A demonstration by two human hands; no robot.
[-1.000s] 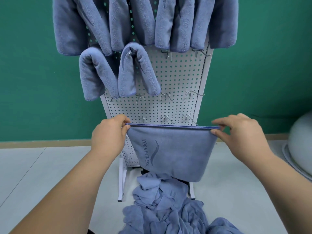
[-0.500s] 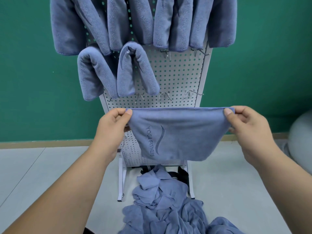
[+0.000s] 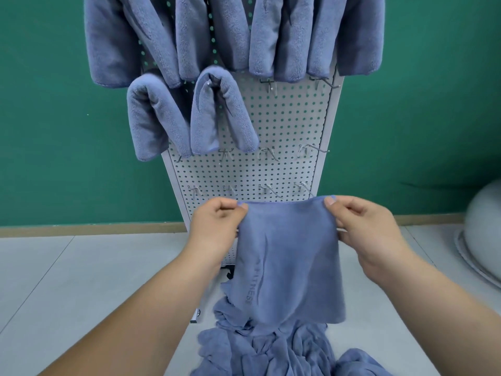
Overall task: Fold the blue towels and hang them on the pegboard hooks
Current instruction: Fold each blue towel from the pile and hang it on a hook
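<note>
Spotter: Hands have drawn together since half a second ago. The held towel [image 3: 287,261] was stretched wide then; it is now narrower and hangs longer in front of the pegboard [image 3: 284,126].

Logger: Grips?

Spotter: Left hand [image 3: 217,223] pinches the upper left corner between thumb and forefinger. Right hand [image 3: 363,229] pinches the upper right corner the same way, its other fingers curled behind the cloth.

Logger: Position?

Spotter: Top hem sits just below the pegboard's bottom row of hooks [image 3: 267,189], apparently apart from them. The tail hangs over the loose towels [image 3: 271,348] heaped at the pegboard's foot.

Logger: Meaning for the task?

Spotter: My judgement is that one more fold has gone in. The width now nears that of the two folded towels [image 3: 217,112] hung on the pegboard's left side, so hanging looks close. Bare hooks show on the pegboard's right side.

Logger: Writing?

Spotter: "FITNESS" [image 3: 250,291] runs down the cloth beside a curved stroke. The letters above it are lost in a crease, though earlier it read "YOGA FITNESS". No other writing can be read.
</note>
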